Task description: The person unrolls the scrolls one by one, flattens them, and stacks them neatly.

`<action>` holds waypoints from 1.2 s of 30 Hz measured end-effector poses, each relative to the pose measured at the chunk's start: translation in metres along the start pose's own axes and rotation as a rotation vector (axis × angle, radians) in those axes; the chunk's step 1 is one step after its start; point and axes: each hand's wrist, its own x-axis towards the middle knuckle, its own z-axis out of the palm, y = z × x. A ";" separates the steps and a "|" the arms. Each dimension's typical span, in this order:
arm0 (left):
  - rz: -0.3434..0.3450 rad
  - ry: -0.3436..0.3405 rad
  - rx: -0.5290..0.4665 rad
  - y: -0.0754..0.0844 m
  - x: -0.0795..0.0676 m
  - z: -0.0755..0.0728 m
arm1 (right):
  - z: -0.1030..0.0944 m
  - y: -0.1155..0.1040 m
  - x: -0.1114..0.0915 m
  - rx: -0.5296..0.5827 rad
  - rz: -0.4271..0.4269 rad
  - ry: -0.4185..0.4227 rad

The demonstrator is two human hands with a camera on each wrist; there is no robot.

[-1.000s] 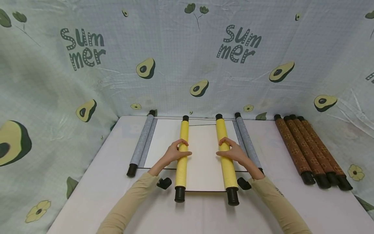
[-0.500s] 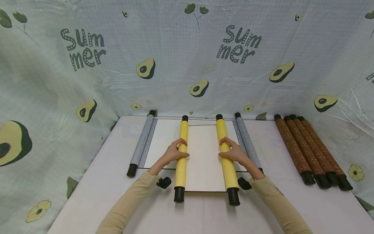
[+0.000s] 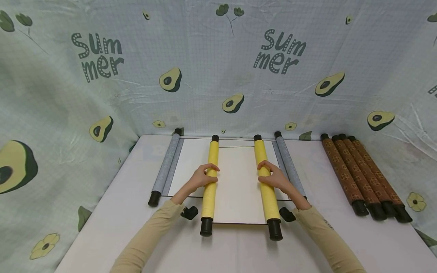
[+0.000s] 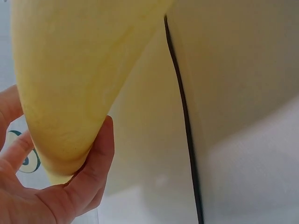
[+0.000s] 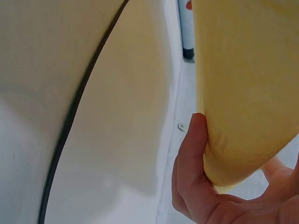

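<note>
My left hand (image 3: 200, 178) and right hand (image 3: 275, 177) grip yellow rolls (image 3: 209, 199), brown rolls (image 3: 342, 172) lying rightward, the grey scroll (image 3: 167, 163) beneath partly hidden.

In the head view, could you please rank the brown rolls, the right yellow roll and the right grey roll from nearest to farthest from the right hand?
1. Right yellow roll: held in the right hand.
2. Right grey roll: just right of that hand.
3. Brown rolls: grouped at far right.
</note>
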 end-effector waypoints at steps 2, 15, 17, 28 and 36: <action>-0.003 0.003 0.001 -0.006 0.003 0.000 | 0.000 0.000 -0.001 -0.001 -0.004 0.000; 0.021 0.004 0.015 -0.007 0.002 -0.001 | -0.003 -0.005 -0.005 0.003 -0.038 -0.017; 0.026 0.009 0.019 -0.007 0.003 -0.001 | -0.004 -0.007 -0.006 0.008 -0.038 -0.018; 0.002 0.030 -0.008 -0.006 0.004 -0.002 | -0.007 0.002 0.000 -0.023 -0.029 -0.012; -0.012 0.028 -0.020 -0.006 0.004 -0.004 | -0.010 0.000 -0.001 -0.022 0.002 -0.024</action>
